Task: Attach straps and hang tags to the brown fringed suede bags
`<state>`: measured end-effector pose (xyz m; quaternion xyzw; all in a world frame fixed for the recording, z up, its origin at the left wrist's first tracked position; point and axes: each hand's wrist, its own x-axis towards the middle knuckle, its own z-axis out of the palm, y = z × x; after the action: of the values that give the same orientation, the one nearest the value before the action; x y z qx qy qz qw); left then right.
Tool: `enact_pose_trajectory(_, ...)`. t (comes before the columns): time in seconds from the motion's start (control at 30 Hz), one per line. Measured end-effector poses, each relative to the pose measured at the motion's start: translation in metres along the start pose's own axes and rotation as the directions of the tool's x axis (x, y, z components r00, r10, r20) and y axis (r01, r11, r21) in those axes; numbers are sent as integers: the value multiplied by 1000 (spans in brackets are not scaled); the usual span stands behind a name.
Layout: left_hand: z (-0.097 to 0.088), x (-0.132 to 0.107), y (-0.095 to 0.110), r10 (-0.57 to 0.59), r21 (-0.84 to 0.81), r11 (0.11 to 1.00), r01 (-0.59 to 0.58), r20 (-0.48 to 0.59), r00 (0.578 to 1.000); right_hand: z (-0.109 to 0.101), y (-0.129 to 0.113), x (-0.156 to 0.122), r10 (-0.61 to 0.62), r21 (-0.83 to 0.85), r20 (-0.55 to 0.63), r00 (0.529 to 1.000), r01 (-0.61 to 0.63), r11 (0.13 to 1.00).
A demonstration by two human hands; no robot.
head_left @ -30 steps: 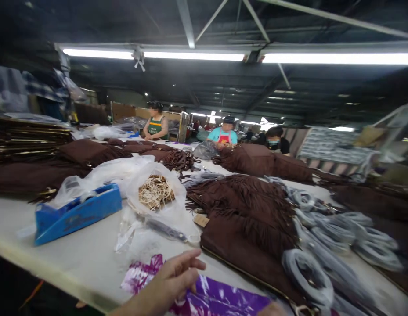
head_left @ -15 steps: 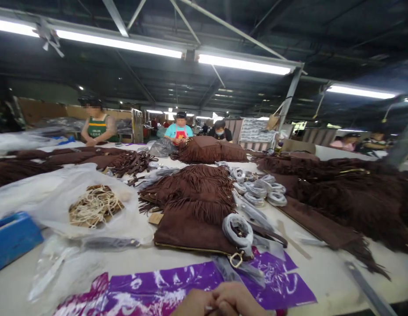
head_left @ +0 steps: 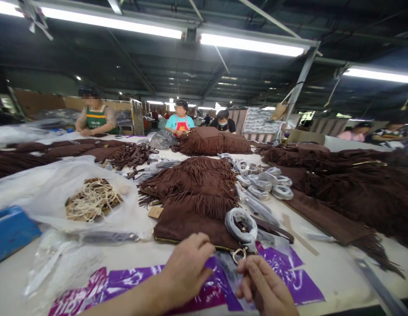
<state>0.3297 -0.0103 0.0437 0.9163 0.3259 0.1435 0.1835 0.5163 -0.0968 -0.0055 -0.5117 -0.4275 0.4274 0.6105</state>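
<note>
My left hand [head_left: 185, 267] rests with curled fingers on a purple printed plastic bag [head_left: 131, 283] lying flat at the table's near edge, and seems to pinch its film. My right hand [head_left: 265, 287], fingers bent, grips a clear plastic sleeve [head_left: 232, 267] on the same bag. Just beyond my hands lies a brown suede fringed bag [head_left: 193, 219] with a gold ring [head_left: 238, 254] and a strap coil wrapped in plastic [head_left: 241, 226].
A clear bag of corded tags [head_left: 92, 199] and a blue tape dispenser [head_left: 11, 230] are at left. Several wrapped strap coils [head_left: 266, 182] and heaps of brown fringed bags [head_left: 348, 184] cover the table. Other people [head_left: 180, 120] work at the far side.
The view swung right, then settled. My hands, pressed together at the bottom edge half a second ago, have risen and parted onto the purple bag and clear sleeve.
</note>
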Motion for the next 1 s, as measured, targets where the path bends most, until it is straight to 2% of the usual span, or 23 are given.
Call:
enact_pose_trajectory(0.07, -11, 12, -21, 29, 304, 953, -18, -29, 999, -12, -1, 10, 58, -84, 92, 994, -50, 995)
enact_pose_trajectory(0.1, -15, 18, -31, 38, 396, 918, -34, -1, 999, -17, -3, 14, 59, -169, 127, 990, -37, 985)
enact_pose_trajectory(0.17, -24, 29, -45, 68, 473, 877, -87, 58, 996, -20, -8, 21, 43, -331, 180, 983, 19, 943)
enact_pose_trajectory(0.23, -33, 39, -50, 105, 481, 869, -117, 52, 993, -17, -17, 27, 34, -422, 226, 974, 67, 904)
enact_pose_trajectory(0.3, -42, 49, -47, 134, 478, 870, -118, 1, 991, -10, -27, 33, 36, -428, 252, 967, 78, 900)
enact_pose_trajectory(0.4, -54, 59, -41, 133, 481, 872, -92, -53, 990, 0, -41, 43, 88, -354, 271, 959, 15, 935)
enact_pose_trajectory(0.5, -58, 59, -39, 150, 500, 862, -83, -95, 984, 3, -48, 51, 152, -271, 314, 937, -65, 960)
enact_pose_trajectory(0.6, -52, 46, -39, 217, 463, 876, -138, -123, 968, 3, -48, 57, 153, -264, 348, 925, -59, 963)
enact_pose_trajectory(0.7, -32, 27, -38, 232, 368, 902, -226, 29, 972, 4, -45, 61, 155, -311, 366, 918, -36, 950)
enact_pose_trajectory(0.77, -18, 17, -42, 135, 345, 923, -170, 124, 983, 5, -44, 63, 175, -347, 345, 922, -48, 937)
enact_pose_trajectory(0.8, -13, 14, -45, 53, 342, 936, -90, 116, 992, 6, -45, 63, 186, -363, 332, 925, -57, 930)
enact_pose_trajectory(0.9, -12, 13, -55, -160, 269, 949, 165, -40, 986, 9, -47, 63, 210, -391, 336, 918, -67, 918)
enact_pose_trajectory(0.93, -16, 15, -58, -185, 235, 951, 201, -87, 979, 10, -48, 62, 213, -397, 343, 915, -64, 916)
enact_pose_trajectory(1.0, -26, 20, -61, -176, 189, 962, 195, -115, 978, 11, -49, 61, 214, -399, 349, 913, -62, 915)
